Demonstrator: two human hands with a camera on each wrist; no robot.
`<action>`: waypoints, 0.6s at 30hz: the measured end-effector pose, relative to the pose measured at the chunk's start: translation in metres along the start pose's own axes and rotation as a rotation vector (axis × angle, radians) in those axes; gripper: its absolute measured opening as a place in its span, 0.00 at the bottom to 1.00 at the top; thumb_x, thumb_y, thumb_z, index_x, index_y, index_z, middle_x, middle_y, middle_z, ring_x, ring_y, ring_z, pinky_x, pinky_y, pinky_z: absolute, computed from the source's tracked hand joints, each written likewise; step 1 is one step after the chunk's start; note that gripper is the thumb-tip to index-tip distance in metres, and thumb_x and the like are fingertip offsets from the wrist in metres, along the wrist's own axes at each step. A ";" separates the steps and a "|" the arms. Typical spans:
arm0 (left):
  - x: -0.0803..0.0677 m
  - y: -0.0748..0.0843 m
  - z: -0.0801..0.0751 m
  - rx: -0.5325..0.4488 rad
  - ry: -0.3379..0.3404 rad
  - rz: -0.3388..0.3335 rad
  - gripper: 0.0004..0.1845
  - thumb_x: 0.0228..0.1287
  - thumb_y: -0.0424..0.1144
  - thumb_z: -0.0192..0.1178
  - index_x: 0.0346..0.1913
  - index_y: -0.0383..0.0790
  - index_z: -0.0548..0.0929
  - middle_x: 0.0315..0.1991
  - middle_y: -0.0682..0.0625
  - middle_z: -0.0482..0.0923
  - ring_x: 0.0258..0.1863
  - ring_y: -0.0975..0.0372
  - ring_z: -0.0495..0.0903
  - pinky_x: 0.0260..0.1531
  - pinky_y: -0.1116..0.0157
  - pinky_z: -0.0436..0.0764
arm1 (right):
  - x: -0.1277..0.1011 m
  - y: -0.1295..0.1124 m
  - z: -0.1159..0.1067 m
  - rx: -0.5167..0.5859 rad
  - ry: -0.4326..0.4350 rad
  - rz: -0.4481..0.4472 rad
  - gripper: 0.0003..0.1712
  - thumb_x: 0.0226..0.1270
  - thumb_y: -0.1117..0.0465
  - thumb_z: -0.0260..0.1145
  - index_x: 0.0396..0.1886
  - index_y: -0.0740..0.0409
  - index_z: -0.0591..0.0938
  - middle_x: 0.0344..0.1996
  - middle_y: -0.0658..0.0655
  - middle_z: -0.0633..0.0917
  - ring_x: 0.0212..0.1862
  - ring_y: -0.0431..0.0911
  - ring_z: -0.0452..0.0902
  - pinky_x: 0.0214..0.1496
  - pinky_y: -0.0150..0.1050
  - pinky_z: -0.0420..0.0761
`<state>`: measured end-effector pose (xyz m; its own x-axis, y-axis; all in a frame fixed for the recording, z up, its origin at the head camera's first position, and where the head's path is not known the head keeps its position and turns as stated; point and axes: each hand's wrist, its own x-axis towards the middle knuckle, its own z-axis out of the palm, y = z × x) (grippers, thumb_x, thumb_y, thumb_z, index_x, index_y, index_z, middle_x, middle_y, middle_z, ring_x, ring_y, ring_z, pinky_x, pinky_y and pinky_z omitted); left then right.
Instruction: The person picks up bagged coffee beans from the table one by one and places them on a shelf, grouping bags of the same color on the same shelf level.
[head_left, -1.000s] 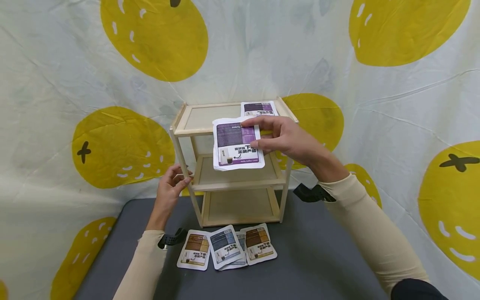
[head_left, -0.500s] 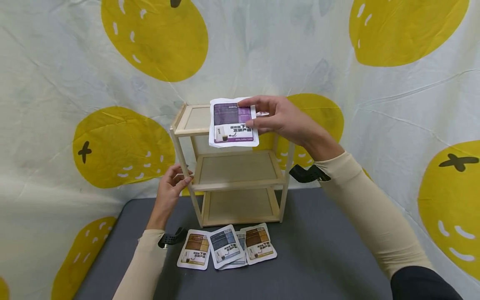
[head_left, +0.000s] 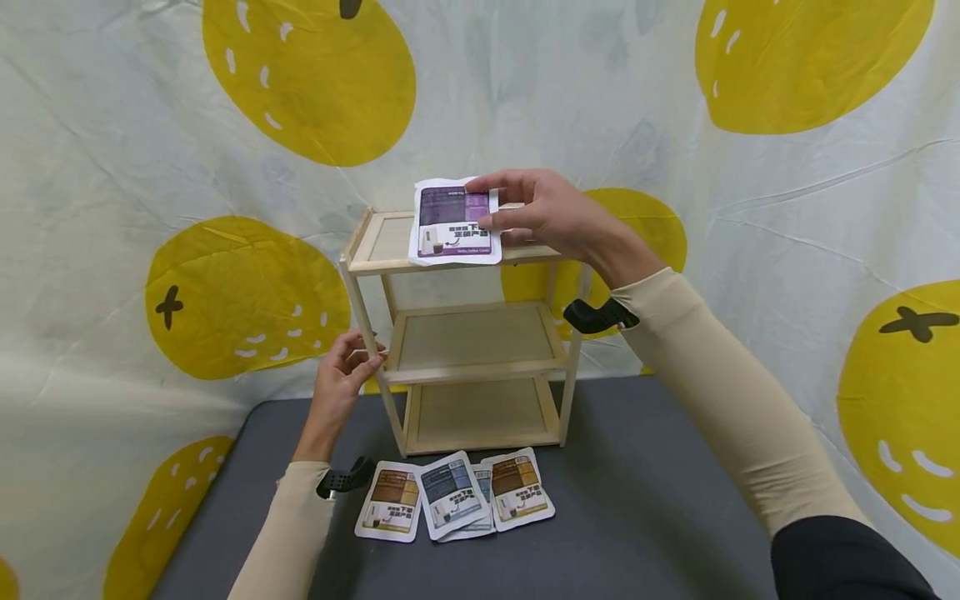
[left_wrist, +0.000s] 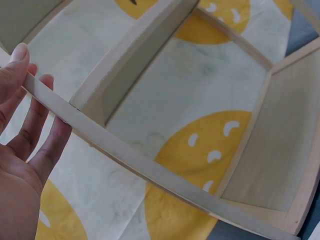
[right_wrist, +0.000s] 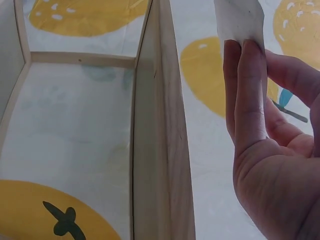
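Note:
My right hand (head_left: 483, 204) pinches a purple-and-white sachet (head_left: 453, 223) by its right edge, thumb in front. It holds the sachet over the front of the top shelf of a small three-tier wooden rack (head_left: 472, 371). In the right wrist view the sachet's white back (right_wrist: 240, 20) shows above my fingers (right_wrist: 245, 100), beside a rack board (right_wrist: 160, 150). My left hand (head_left: 360, 360) grips the rack's front left post at middle-shelf height. In the left wrist view my fingers (left_wrist: 35, 130) lie behind the post (left_wrist: 140, 160). My right hand hides most of the top shelf's right side.
Several more sachets lie overlapping on the grey table (head_left: 637, 500) in front of the rack: a brown one (head_left: 390, 502), a blue one (head_left: 452, 496) and another brown one (head_left: 519, 490). A pale cloth with big yellow spots (head_left: 247, 292) hangs close behind and around.
My right hand has carried the purple sachet up and back, from in front of the middle shelf to the top shelf. My left hand has stayed on the post.

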<state>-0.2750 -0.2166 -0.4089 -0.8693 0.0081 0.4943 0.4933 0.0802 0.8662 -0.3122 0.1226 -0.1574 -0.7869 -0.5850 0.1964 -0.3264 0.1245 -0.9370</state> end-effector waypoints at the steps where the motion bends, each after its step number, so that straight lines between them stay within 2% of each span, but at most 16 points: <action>1: 0.000 0.000 0.000 0.002 0.001 0.001 0.21 0.68 0.24 0.62 0.62 0.35 0.75 0.50 0.31 0.76 0.49 0.42 0.82 0.47 0.67 0.84 | 0.002 -0.001 0.000 -0.003 0.001 0.009 0.30 0.69 0.66 0.70 0.69 0.54 0.75 0.61 0.61 0.77 0.56 0.56 0.80 0.55 0.42 0.85; 7: -0.001 0.001 0.001 0.011 0.003 -0.015 0.20 0.69 0.28 0.63 0.62 0.36 0.75 0.51 0.33 0.77 0.51 0.40 0.81 0.48 0.67 0.84 | 0.013 -0.002 -0.003 -0.029 0.007 0.047 0.32 0.69 0.66 0.70 0.71 0.52 0.74 0.61 0.61 0.76 0.57 0.54 0.79 0.55 0.39 0.84; 13: 0.000 0.001 0.000 0.006 0.002 -0.024 0.20 0.70 0.28 0.62 0.62 0.35 0.74 0.51 0.31 0.76 0.52 0.39 0.80 0.49 0.67 0.84 | 0.024 0.000 -0.005 -0.033 0.015 0.074 0.33 0.69 0.66 0.69 0.72 0.51 0.73 0.61 0.61 0.77 0.54 0.54 0.79 0.52 0.37 0.84; 18: 0.000 0.001 0.000 0.013 0.000 -0.022 0.20 0.70 0.29 0.62 0.63 0.35 0.74 0.51 0.32 0.76 0.50 0.42 0.80 0.49 0.67 0.84 | 0.036 0.001 -0.003 -0.029 0.031 0.106 0.33 0.69 0.66 0.69 0.72 0.51 0.73 0.58 0.62 0.76 0.55 0.54 0.79 0.55 0.39 0.84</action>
<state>-0.2748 -0.2169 -0.4077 -0.8799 0.0061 0.4751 0.4736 0.0928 0.8758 -0.3421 0.1044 -0.1504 -0.8335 -0.5421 0.1063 -0.2556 0.2078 -0.9442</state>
